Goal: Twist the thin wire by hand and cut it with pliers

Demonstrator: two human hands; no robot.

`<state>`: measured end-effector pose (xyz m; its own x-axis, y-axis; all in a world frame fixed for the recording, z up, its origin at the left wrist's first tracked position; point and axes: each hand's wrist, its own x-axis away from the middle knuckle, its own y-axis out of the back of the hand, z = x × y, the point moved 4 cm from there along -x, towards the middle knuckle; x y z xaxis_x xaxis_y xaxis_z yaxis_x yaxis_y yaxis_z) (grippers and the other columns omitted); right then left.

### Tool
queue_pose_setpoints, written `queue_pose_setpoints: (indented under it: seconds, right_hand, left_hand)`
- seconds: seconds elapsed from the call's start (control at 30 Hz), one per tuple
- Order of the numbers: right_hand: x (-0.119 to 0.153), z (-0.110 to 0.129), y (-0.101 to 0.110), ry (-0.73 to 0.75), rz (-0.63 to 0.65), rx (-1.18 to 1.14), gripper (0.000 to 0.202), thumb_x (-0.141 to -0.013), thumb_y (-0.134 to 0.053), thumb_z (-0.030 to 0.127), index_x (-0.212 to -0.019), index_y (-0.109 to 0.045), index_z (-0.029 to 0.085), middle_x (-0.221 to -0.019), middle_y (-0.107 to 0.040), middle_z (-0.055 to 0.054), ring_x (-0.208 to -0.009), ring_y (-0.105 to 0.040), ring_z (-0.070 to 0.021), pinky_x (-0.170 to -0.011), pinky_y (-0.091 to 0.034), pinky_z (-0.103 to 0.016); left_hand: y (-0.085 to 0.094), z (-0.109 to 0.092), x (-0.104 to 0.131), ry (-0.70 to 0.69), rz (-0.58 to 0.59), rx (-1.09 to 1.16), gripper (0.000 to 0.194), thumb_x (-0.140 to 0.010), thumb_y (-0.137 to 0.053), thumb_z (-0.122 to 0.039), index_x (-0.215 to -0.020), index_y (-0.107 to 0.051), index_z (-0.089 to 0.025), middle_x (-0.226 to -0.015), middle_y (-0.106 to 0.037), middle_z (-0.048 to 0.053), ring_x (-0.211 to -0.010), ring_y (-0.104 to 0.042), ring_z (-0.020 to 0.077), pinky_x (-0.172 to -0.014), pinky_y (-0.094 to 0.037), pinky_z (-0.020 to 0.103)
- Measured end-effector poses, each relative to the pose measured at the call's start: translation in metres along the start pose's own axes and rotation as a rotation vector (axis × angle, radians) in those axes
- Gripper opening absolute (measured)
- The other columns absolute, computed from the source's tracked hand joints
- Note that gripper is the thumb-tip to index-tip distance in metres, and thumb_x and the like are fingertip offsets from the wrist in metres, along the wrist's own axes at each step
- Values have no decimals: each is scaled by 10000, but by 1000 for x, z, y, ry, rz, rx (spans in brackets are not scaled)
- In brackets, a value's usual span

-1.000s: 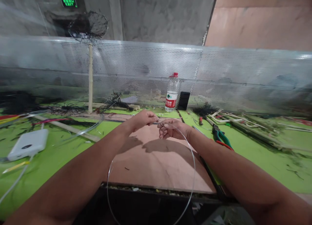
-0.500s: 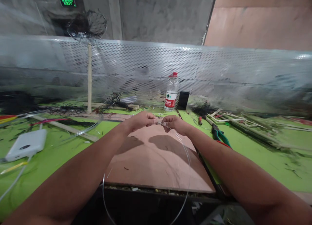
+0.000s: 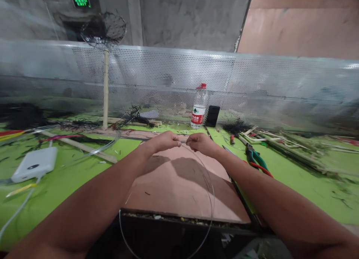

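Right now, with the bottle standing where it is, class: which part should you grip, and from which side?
Probably the labelled lower body of the bottle, coming from the front left: it stands upright with broad, rounded sides, while the phone is close on its right and the perforated screen is behind.

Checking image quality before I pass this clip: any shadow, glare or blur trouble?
Head view: shadows from the left hand and right hand darken the pinkish board; glints speckle the perforated screen; the outer sides look smeared and stretched; the thin clear loop is faint against the board.
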<state>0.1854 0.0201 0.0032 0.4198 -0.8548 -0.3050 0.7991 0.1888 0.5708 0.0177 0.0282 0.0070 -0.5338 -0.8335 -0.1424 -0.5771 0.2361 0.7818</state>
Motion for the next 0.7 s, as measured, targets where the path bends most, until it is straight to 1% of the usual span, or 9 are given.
queue_pose_setpoints:
  seconds: [0.03, 0.1, 0.17, 0.23, 0.27, 0.33, 0.47, 0.57, 0.7]
  right_hand:
    - [-1, -3, 2, -50, 4, -127, 194, -760, -564, 324, -656, -591, 163, -479, -507, 18, -425, -413, -88, -424, -304, -216]
    - [-2, -13, 5, -195, -1, -420, 340, -833, -454, 453, -728, -583, 157, -475, -492, 14, -395, -414, -95, -398, -314, -225]
    - [-2, -24, 5, -350, 7, -617, 348, -869, -401, 438, -768, -566, 149, -492, -491, 11, -396, -434, -95, -389, -327, -223]
    - [-1, -31, 0, -424, 102, -665, 239, -857, -457, 345, -768, -552, 144, -523, -507, 10, -421, -469, -96, -398, -352, -217]
    - [0, -32, -4, -426, 174, -663, 195, -845, -482, 311, -771, -549, 144, -546, -523, 6, -442, -496, -102, -410, -373, -220]
    - [4, -30, -12, -391, 316, -660, 188, -842, -491, 311, -781, -551, 144, -592, -556, -10, -495, -546, -124, -443, -419, -239]
    - [11, -24, -25, -352, 508, -699, 320, -882, -407, 401, -781, -554, 135, -631, -589, -42, -569, -598, -157, -505, -472, -271]
    - [13, -20, -27, -316, 595, -777, 351, -893, -371, 440, -843, -550, 142, -667, -604, -40, -591, -611, -163, -517, -487, -280]
    - [14, -18, -25, -294, 619, -819, 328, -892, -386, 428, -863, -546, 143, -658, -582, -26, -601, -613, -163, -503, -488, -272]
  left_hand:
    - [1, -4, 3, -14, 14, 30, 239, -698, -534, -356, -571, -446, -174, -525, -283, -46, -459, -223, 81, -466, -140, 252]
    - [5, -12, 7, -24, 3, 86, 257, -700, -542, -366, -566, -443, -170, -526, -278, -46, -463, -219, 78, -469, -144, 250]
    - [7, -19, 10, -49, 6, 137, 268, -710, -545, -387, -585, -462, -165, -536, -301, -42, -472, -238, 78, -471, -161, 244]
    - [7, -22, 10, -74, 9, 157, 266, -721, -542, -405, -625, -503, -159, -554, -350, -35, -484, -276, 81, -473, -186, 236]
    - [6, -22, 9, -83, 6, 152, 267, -725, -540, -411, -644, -522, -157, -564, -374, -32, -489, -293, 81, -475, -197, 233]
    - [5, -20, 6, -93, -5, 124, 276, -730, -540, -423, -661, -541, -155, -574, -397, -30, -492, -305, 80, -476, -208, 228]
    - [3, -17, 3, -96, -16, 91, 307, -737, -539, -439, -628, -528, -152, -545, -374, -40, -479, -287, 75, -475, -214, 225]
    - [3, -24, 6, -129, 8, 96, 328, -759, -513, -452, -640, -562, -150, -532, -406, -34, -484, -320, 81, -485, -236, 224]
    - [3, -34, 10, -185, 61, 59, 322, -772, -499, -425, -669, -621, -147, -555, -489, -13, -511, -375, 91, -510, -264, 225]
